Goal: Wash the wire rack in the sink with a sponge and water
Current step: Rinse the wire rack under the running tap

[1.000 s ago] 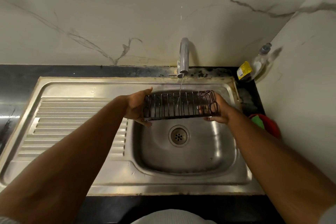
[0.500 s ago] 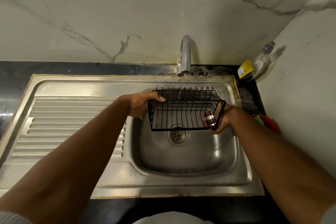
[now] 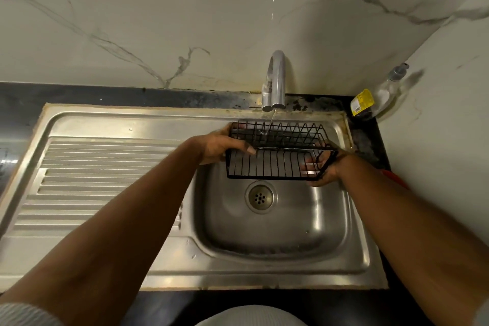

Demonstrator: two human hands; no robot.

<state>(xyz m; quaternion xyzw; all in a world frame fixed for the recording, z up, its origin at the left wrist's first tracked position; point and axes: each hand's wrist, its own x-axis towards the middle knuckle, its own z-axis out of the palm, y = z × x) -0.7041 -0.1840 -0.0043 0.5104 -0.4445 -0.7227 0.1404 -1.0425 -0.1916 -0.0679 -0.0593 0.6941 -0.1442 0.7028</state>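
A ribbed steel drainboard (image 3: 92, 172) fills the left of the view, set into a black countertop (image 3: 79, 92) below a white, grey-veined wall (image 3: 158, 21). From the lower left a bare forearm reaches to the left hand (image 3: 222, 148), which grips the left end of the black wire rack (image 3: 277, 156), the thumb laid over the near top wire and the fingers wrapped behind. The rack is held in the air over the far half of the sink (image 3: 277, 241), open side up and tipped slightly toward the camera, so that its barred floor and far wall both show. A thin stream of water (image 3: 271, 120) runs from the curved chrome tap (image 3: 275, 82) behind the basin and falls onto the far wall of the rack, left of its middle. The round drain (image 3: 260, 197) lies just below the rack's near edge in the view. At the rack's right end the right hand (image 3: 325, 169) holds it from below and outside, its fingers curled in through the wires and visible between the bars. Farther right, in the corner of the countertop, a clear bottle (image 3: 375, 99) with a yellow label leans toward the wall, and a red object (image 3: 394, 177) shows partly behind the right forearm.
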